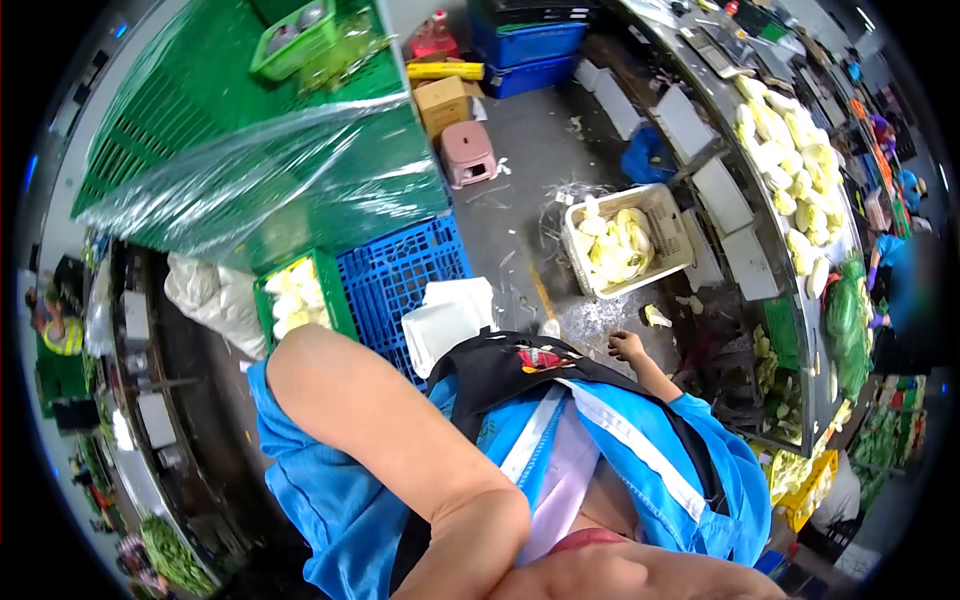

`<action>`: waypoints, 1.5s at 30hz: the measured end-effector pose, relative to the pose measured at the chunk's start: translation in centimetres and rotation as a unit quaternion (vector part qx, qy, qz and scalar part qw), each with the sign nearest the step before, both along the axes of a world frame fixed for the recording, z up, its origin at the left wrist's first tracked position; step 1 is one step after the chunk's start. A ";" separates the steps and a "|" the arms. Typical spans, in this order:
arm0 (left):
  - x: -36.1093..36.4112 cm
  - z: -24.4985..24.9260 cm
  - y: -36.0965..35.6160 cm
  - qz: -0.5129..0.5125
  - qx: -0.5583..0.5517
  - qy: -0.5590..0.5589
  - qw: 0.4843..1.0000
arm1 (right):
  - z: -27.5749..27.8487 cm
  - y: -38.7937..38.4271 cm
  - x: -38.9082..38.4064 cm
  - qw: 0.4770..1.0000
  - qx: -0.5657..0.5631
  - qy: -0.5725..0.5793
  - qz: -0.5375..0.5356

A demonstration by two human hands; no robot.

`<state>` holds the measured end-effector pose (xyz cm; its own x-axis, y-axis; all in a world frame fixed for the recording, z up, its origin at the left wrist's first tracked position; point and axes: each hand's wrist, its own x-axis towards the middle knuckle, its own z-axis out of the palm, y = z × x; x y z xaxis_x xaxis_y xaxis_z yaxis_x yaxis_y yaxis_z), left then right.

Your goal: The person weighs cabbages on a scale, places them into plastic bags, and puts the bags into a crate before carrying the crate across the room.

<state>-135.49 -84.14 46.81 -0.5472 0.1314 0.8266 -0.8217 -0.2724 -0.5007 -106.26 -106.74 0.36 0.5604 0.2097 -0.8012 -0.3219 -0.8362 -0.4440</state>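
My left arm is raised and bent. My left hand (465, 550) is close to my face at the bottom edge, its fingers hidden. Low at my right side hangs my right hand (627, 347), empty, with the fingers loosely bent and apart. Nearest to it is a cream plastic crate (683, 232) on the floor, holding pale yellow cabbage leaves (615, 245). A loose piece of cabbage (656, 316) lies on the floor just right of that hand. I wear a blue jacket and a black apron (500, 365).
Many cabbages (795, 165) lie on the long bench at right, with a green net bag (848, 325). At left stand green wrapped crates (300, 190), a blue pallet (400, 260), a green crate of cabbages (340, 300) and a white sack (205, 295). A pink stool (468, 152) stands ahead. Other people work beyond.
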 end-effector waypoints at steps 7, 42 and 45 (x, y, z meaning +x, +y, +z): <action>13.3 -2.6 4.4 -0.048 -0.002 -0.025 0.999 | -2.8 3.3 12.3 0.993 0.064 -0.027 -0.098; 86.5 -41.9 65.1 -0.080 -0.060 0.908 0.406 | -11.2 67.1 84.1 0.989 0.099 -0.088 0.060; 88.7 -42.7 68.6 -0.016 -0.115 0.931 0.345 | -12.5 79.2 93.1 0.958 0.146 -0.166 0.181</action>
